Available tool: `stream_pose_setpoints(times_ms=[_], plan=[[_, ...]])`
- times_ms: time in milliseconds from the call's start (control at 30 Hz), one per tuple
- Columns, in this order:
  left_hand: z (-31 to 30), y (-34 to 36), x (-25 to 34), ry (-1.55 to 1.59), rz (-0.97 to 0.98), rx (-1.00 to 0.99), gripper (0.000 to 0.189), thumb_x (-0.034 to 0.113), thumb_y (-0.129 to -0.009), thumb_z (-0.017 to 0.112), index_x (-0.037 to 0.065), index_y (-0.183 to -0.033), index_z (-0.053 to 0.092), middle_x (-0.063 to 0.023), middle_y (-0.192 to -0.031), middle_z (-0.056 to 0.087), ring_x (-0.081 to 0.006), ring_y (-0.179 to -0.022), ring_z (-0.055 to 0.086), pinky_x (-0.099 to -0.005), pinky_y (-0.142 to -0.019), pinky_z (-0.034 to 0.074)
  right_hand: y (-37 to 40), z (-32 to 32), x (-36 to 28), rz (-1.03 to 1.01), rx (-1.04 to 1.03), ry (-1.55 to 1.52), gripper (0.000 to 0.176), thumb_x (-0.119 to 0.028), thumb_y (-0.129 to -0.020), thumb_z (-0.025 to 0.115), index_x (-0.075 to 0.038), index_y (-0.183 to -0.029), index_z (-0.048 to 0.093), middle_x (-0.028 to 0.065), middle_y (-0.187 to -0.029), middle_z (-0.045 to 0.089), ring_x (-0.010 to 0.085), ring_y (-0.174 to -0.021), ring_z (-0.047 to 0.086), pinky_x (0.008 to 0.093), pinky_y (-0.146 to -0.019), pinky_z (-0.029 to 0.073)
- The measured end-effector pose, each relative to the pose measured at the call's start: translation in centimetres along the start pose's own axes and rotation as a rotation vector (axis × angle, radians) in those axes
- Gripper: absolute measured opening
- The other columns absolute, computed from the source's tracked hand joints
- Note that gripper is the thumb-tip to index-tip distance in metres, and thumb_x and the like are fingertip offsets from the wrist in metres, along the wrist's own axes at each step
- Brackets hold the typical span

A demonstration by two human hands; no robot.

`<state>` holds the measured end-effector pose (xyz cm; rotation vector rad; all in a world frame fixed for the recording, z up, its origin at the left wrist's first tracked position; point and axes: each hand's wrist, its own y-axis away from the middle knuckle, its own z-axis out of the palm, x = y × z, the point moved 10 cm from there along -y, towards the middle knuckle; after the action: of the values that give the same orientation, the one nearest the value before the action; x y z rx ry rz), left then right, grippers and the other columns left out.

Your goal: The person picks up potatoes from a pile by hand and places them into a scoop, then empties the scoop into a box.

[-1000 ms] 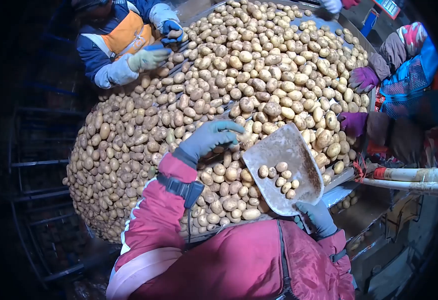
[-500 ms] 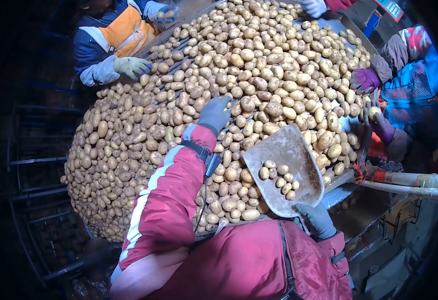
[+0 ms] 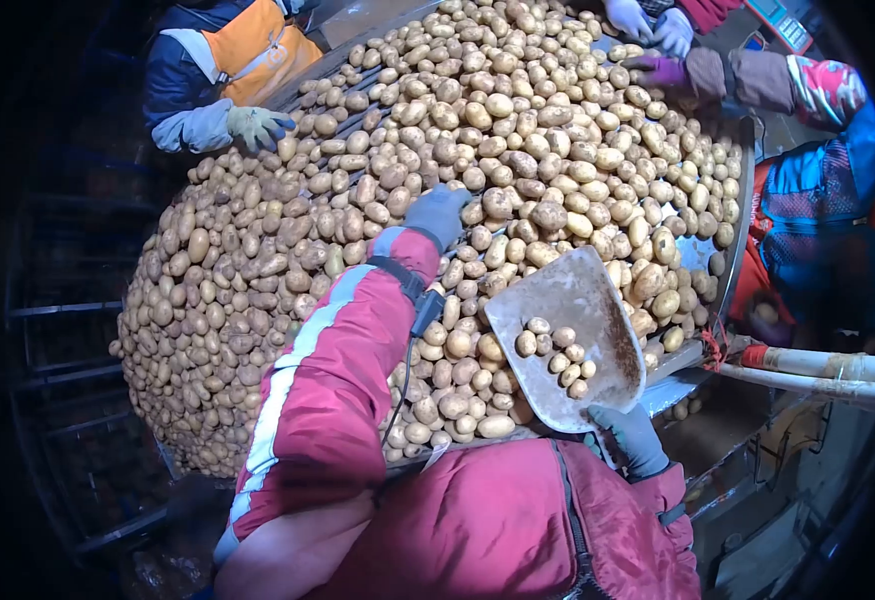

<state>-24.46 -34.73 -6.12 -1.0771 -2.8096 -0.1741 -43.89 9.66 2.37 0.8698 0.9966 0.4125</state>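
Observation:
My left hand point(image 3: 440, 214), in a grey glove, reaches to the middle of a large heap of potatoes point(image 3: 248, 260). Its fingertips point down among the potatoes, and whether they grip one is hidden. In my right hand point(image 3: 630, 440), also gloved, is the handle of a worn, whitish scoop point(image 3: 598, 310). The scoop lies tilted over the heap's near right part, its wide edge pointing away from me. Several small potatoes point(image 3: 556, 352) rest in the scoop.
A co-worker's gloved hand point(image 3: 260, 127) touches the heap at upper left. White-gloved hands point(image 3: 650, 24) and another person's purple glove point(image 3: 658, 70) are at the top right. White pipes point(image 3: 818, 366) stick out at right. Dark metal bars point(image 3: 68, 310) stand at left.
The purple-gloved hand at the right has moved up to the far side of the heap, and the other has drawn back from the edge. A second white-gloved hand now shows. My scoop stays put.

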Motion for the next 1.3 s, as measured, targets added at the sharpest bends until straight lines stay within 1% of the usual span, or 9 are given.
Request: stream_pose_setpoints(times_ms=[67, 100, 200, 267, 400, 433, 567, 800, 1300], plan=[[-0.8, 0.2, -1.4, 0.297, 0.037, -0.046, 0.039, 0.009, -0.085, 0.064, 0.018, -0.122, 0.071, -0.0175, -0.111, 0.072, -0.0401, -0.100, 0.071, -0.0475, -0.088, 0.057, -0.2, -0.1, 0.4, -0.006, -0.009, -0.013, 0.032, -0.013, -0.090, 0.074, 0.002, -0.117, 0.068, 0.0063, -0.102, 0.072, 0.0149, -0.086, 0.066, 0.0283, -0.075, 0.052], [-4.8, 1.7, -1.7, 0.535, -0.294, -0.169, 0.029, 0.009, -0.085, 0.066, 0.013, -0.112, 0.076, -0.0144, -0.103, 0.076, -0.0314, -0.089, 0.074, -0.0402, -0.082, 0.059, -0.1, 0.1, 0.2, -0.023, -0.008, -0.049, 0.032, -0.014, -0.089, 0.075, 0.002, -0.116, 0.069, 0.0059, -0.102, 0.072, 0.0146, -0.085, 0.066, 0.0284, -0.074, 0.052], [-6.3, 5.2, -0.6, 1.239, -0.546, -0.344, 0.029, 0.010, -0.089, 0.071, 0.010, -0.118, 0.075, -0.0064, -0.105, 0.076, -0.0165, -0.088, 0.072, -0.0313, -0.078, 0.058, -0.3, -0.3, 1.1, 0.008, -0.013, -0.060, 0.031, -0.014, -0.089, 0.075, 0.002, -0.115, 0.070, 0.0049, -0.100, 0.071, 0.0139, -0.083, 0.065, 0.0286, -0.073, 0.051], [-13.3, 7.3, 6.7, 1.243, -0.420, -0.470, 0.029, 0.012, -0.092, 0.075, 0.007, -0.120, 0.074, 0.0011, -0.100, 0.072, -0.0074, -0.084, 0.066, -0.0244, -0.074, 0.054, -0.5, -0.4, 1.2, 0.049, -0.014, -0.025, 0.030, -0.014, -0.089, 0.076, 0.002, -0.114, 0.070, 0.0043, -0.099, 0.071, 0.0135, -0.082, 0.064, 0.0289, -0.072, 0.050], [-13.2, 7.5, 4.5, 1.101, -0.510, -0.237, 0.029, 0.022, -0.095, 0.073, 0.005, -0.119, 0.073, 0.0027, -0.094, 0.070, -0.0061, -0.079, 0.060, -0.0238, -0.069, 0.051, -0.2, -0.3, 1.0, 0.062, 0.014, 0.005, 0.029, -0.014, -0.089, 0.076, 0.001, -0.113, 0.071, 0.0033, -0.097, 0.071, 0.0127, -0.081, 0.064, 0.0287, -0.070, 0.049], [-13.3, 6.0, 3.8, 0.769, -0.236, -0.113, 0.031, 0.024, -0.093, 0.073, 0.007, -0.119, 0.073, -0.0044, -0.092, 0.073, -0.0159, -0.081, 0.067, -0.0317, -0.073, 0.055, -0.3, -0.4, 0.6, 0.015, 0.023, 0.009, 0.029, -0.014, -0.089, 0.076, 0.002, -0.113, 0.071, 0.0034, -0.098, 0.071, 0.0129, -0.081, 0.064, 0.0287, -0.070, 0.050], [-5.8, 7.2, 2.5, 0.208, -0.170, -0.042, 0.033, 0.024, -0.087, 0.071, 0.012, -0.118, 0.071, -0.0200, -0.111, 0.069, -0.0404, -0.100, 0.067, -0.0484, -0.089, 0.054, -0.1, 0.0, -0.1, -0.028, 0.015, -0.061, 0.032, -0.014, -0.089, 0.076, 0.002, -0.116, 0.071, 0.0039, -0.100, 0.072, 0.0129, -0.084, 0.064, 0.0284, -0.072, 0.050], [0.9, 5.9, -3.6, 0.142, -0.065, 0.127, 0.032, 0.030, -0.090, 0.069, 0.013, -0.117, 0.070, -0.0186, -0.114, 0.065, -0.0388, -0.108, 0.066, -0.0482, -0.093, 0.054, -0.5, -0.3, 0.8, 0.004, -0.027, -0.031, 0.039, -0.011, -0.089, 0.075, 0.003, -0.124, 0.066, 0.0072, -0.109, 0.072, 0.0155, -0.093, 0.067, 0.0301, -0.081, 0.053], [0.3, 2.2, 0.5, -0.185, 0.006, -0.091, 0.025, 0.010, -0.091, 0.061, 0.015, -0.115, 0.065, -0.0128, -0.114, 0.062, -0.0327, -0.101, 0.069, -0.0477, -0.080, 0.057, -0.6, -0.2, 0.8, -0.037, -0.042, -0.058, 0.035, -0.011, -0.089, 0.075, 0.002, -0.120, 0.066, 0.0065, -0.105, 0.072, 0.0152, -0.091, 0.067, 0.0299, -0.080, 0.053]])
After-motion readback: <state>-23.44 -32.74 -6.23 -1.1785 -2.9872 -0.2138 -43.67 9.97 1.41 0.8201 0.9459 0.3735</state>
